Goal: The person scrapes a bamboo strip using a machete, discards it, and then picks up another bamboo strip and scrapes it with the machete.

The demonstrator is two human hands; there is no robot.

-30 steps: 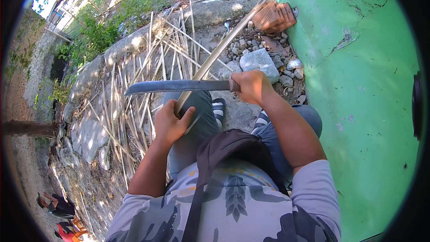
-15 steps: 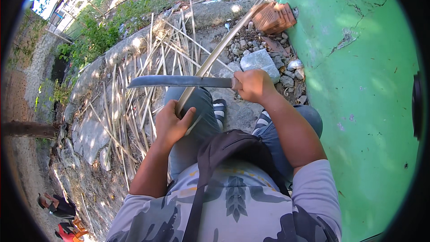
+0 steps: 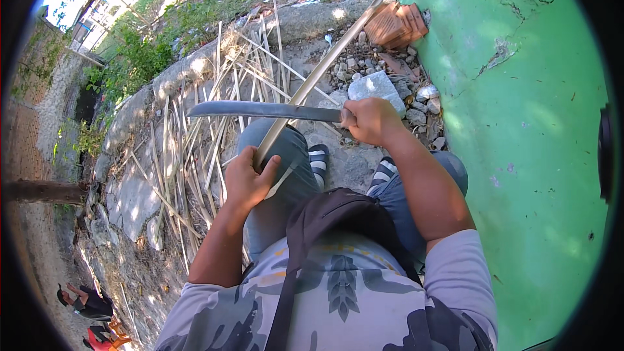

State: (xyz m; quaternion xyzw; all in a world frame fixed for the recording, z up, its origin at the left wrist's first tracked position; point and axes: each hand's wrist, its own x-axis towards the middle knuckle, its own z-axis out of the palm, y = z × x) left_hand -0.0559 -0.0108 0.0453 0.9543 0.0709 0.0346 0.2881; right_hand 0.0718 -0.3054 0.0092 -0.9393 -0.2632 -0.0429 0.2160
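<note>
My left hand (image 3: 249, 179) is closed round the near end of a long, pale split bamboo strip (image 3: 331, 58), above my left knee. The strip slants up and away to the right, past the top of the picture. In my right hand (image 3: 374, 121) is the handle of a machete (image 3: 260, 110), its dark blade reaching to the left. The blade lies across the strip, a little beyond my left hand. Whether its edge bites into the strip I cannot tell.
Many thin bamboo strips (image 3: 174, 162) lie scattered on the stony ground to the left. Beyond my right hand are a pale stone block (image 3: 377, 89), rubble and stacked orange tiles (image 3: 396, 25). A green wall (image 3: 520, 175) rises at the right. People (image 3: 91, 302) are at the far lower left.
The machete has shifted slightly away from me along the strip, its tip rising a little and moving right. My left hand keeps its hold in nearly the same place.
</note>
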